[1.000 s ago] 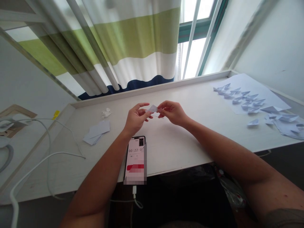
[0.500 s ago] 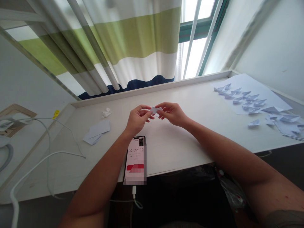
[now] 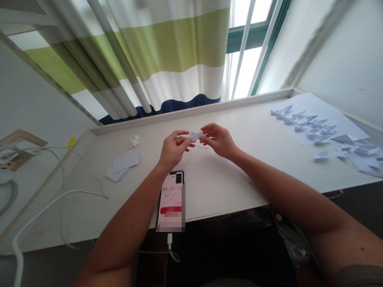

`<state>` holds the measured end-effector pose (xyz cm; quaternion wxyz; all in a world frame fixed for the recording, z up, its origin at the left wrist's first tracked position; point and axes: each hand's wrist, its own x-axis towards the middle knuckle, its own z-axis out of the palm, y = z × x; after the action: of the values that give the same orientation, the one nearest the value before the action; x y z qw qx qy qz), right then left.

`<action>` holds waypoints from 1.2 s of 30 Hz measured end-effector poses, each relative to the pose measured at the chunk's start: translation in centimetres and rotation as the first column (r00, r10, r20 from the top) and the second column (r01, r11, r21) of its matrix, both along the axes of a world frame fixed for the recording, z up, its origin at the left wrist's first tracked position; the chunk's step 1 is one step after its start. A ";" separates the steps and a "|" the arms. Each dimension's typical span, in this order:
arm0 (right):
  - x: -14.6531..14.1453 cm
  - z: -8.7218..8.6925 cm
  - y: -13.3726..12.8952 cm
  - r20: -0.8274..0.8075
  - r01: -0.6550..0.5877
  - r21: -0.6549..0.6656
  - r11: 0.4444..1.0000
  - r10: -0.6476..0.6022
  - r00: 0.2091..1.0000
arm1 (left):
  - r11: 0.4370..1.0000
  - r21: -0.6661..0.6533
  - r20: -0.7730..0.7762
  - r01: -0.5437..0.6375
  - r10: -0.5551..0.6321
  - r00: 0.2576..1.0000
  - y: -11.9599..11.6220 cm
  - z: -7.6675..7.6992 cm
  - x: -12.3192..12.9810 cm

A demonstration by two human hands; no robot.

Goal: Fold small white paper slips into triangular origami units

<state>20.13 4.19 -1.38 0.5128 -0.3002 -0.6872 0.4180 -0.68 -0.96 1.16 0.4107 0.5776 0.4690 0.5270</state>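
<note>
A small piece of folded white paper (image 3: 195, 136) is held up between my two hands, a little above the white desk. My left hand (image 3: 174, 149) pinches its left end between thumb and fingers. At the right end, the thumb and fingertips of my right hand (image 3: 220, 140) close on the paper. Its exact folds are too small to make out. Below the left wrist lies a phone (image 3: 172, 195) showing a running timer, with a charging plug (image 3: 169, 239) at its lower end.
Several folded paper boats (image 3: 312, 123) stand on a large white sheet (image 3: 332, 107) at the right, with more beside it on a paper stack (image 3: 363, 161). Left of my hands are loose paper sheets (image 3: 125, 161) and a crumpled paper (image 3: 135, 141). White cables (image 3: 68, 195) cross the left side.
The fingers of my right hand have shifted and loosened slightly, showing more of the paper's right end. My left hand stays nearly in place. The timer has advanced one second.
</note>
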 end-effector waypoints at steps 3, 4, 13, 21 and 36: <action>-0.1 0.3 -0.3 0.000 0.056 0.057 0.997 -0.056 0.998 | 1.000 -0.015 0.015 0.024 -0.024 1.000 -0.1 0.1 0.0; -0.1 0.4 -0.5 0.017 0.064 0.081 0.995 -0.065 0.998 | 0.999 -0.020 0.021 0.040 -0.039 0.999 -0.1 0.1 0.0; 0.0 0.9 -1.0 0.031 0.055 0.260 0.964 -0.065 0.997 | 0.994 0.109 0.020 -0.023 0.021 1.000 0.0 0.0 0.3; 0.0 1.1 -1.4 0.063 0.022 0.215 0.976 -0.037 0.997 | 0.980 0.199 -0.016 0.007 -0.004 1.000 -0.2 0.1 0.3; 0.3 1.6 -1.7 0.020 0.007 0.309 0.951 -0.014 1.000 | 0.935 0.354 -0.061 -0.030 0.055 0.997 -0.8 0.4 0.6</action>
<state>20.39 2.49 0.24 0.5480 -0.2246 -0.7481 0.2991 -0.07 -1.74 1.52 0.2723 0.6495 0.3934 0.5910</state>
